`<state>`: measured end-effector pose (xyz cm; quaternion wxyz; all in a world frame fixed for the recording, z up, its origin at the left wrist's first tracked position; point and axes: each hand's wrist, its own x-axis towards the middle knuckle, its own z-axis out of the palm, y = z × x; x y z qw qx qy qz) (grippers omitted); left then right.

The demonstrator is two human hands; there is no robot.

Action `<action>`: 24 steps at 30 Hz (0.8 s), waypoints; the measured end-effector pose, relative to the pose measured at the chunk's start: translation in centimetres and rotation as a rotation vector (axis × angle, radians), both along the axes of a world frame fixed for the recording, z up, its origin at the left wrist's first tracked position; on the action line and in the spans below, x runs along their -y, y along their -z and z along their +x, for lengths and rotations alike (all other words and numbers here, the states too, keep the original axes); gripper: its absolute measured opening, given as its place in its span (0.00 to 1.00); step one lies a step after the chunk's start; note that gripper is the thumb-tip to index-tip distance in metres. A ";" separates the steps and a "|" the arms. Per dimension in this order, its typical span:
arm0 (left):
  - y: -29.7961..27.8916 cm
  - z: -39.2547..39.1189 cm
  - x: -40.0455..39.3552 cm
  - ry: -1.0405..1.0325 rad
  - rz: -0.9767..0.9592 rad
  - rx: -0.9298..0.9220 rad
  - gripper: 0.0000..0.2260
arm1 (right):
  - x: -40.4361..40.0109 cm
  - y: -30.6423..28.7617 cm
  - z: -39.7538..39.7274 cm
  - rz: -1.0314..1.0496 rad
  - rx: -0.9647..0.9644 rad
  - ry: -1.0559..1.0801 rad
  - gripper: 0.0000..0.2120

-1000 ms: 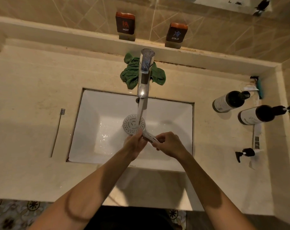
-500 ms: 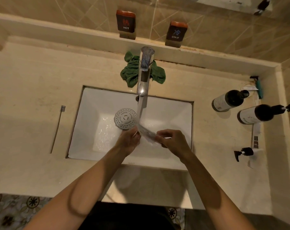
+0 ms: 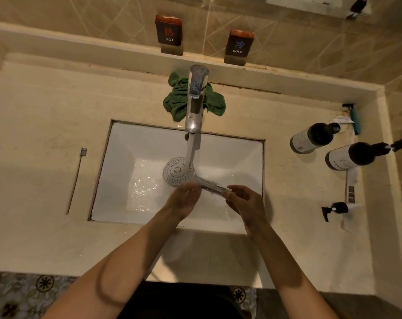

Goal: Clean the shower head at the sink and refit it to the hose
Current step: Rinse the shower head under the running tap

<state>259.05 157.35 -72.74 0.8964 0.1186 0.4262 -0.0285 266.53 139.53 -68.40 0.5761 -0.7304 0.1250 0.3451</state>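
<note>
water [image 3: 190, 148] runs from the tap [image 3: 194, 107] at the back edge of the sink [image 3: 117, 171] onto the shower head [image 3: 177, 171], which is held over the middle of the basin with its perforated face turned up. its handle slants down toward the front right of the sink, blurred by the splash. the left hand [image 3: 184, 199] is at the neck just below the round face, fingers curled about it, though the blur keeps the exact hold from showing. the right hand [image 3: 246, 203] pinches the far end of the handle between thumb and fingers. both forearms reach in over the front edge of the table [image 3: 45, 125].

a green cloth [image 3: 179, 100] lies crumpled behind the tap at the table's back edge. a thin brush [image 3: 77, 178] lies on the table just left of the sink. two dark bottles [image 3: 313, 137] stand near the table's right edge, with a small pump bottle [image 3: 336, 209] nearer the front. hot and cold signs [image 3: 169, 34] sit on the ledge at the back.
</note>
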 end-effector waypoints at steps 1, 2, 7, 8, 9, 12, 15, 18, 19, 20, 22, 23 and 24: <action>0.0 0.0 0.3 -0.002 -0.013 -0.006 0.07 | 0.1 -0.1 0.1 -0.009 0.023 0.005 0.09; 0.0 0.1 0.7 -0.008 -0.033 -0.022 0.06 | 0.2 -0.1 0.1 -0.018 0.049 0.008 0.09; -0.2 0.5 1.7 -0.045 -0.112 -0.141 0.04 | 0.2 -0.2 0.1 -0.035 0.168 0.006 0.08; -0.4 0.6 1.8 -0.041 -0.125 -0.168 0.03 | 0.1 -0.2 0.0 -0.035 0.185 0.013 0.08; -0.6 0.7 1.8 -0.036 -0.135 -0.190 0.03 | 0.1 -0.2 0.0 -0.031 0.197 0.024 0.08; -0.9 1.1 1.5 -0.049 -0.129 -0.212 0.03 | 0.1 0.0 0.0 -0.018 0.197 0.057 0.07; -0.9 1.3 0.7 -0.076 -0.069 -0.172 0.04 | -0.4 0.7 -0.1 0.064 0.070 0.174 0.08; -1.2 1.4 -0.3 -0.069 0.001 -0.146 0.08 | -1.5 1.3 -0.4 0.188 -0.122 0.351 0.09; -1.2 1.4 -0.7 -0.059 0.046 -0.166 0.07 | -2.0 1.5 -0.5 0.208 -0.162 0.382 0.08; -1.3 1.3 -1.1 -0.063 0.087 -0.187 0.06 | -2.4 1.7 -0.5 0.228 -0.195 0.397 0.08; -1.2 1.1 -1.9 -0.140 0.131 -0.174 0.12 | -3.4 2.0 -0.5 0.268 -0.257 0.413 0.06; -1.0 0.8 -2.3 -0.190 0.141 -0.170 0.15 | -4.0 2.1 -0.5 0.286 -0.283 0.419 0.06; -1.0 0.6 -2.7 -0.232 0.157 -0.192 0.17 | -4.6 2.3 -0.6 0.298 -0.305 0.421 0.06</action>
